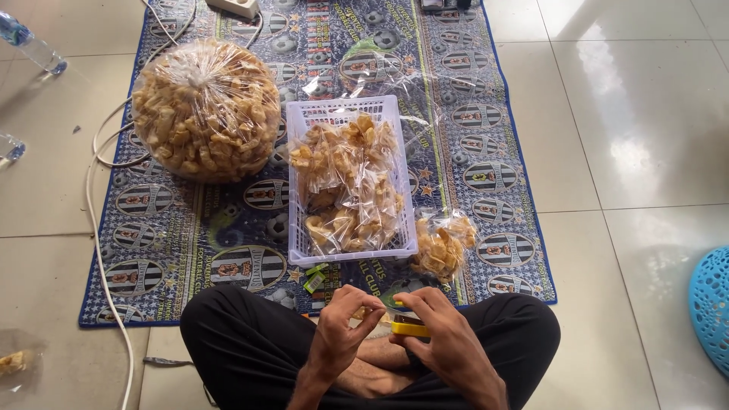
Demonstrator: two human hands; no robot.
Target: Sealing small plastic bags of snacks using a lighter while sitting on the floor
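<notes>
Hands met over the lap, right hand (444, 334) clamping a yellow tool (408, 328), left hand (343, 326) fingers pinched at its tip, beside the white basket (300, 182) of bagged crackers within reach.

Big bag (206, 110) left of basket (296, 182)
</notes>
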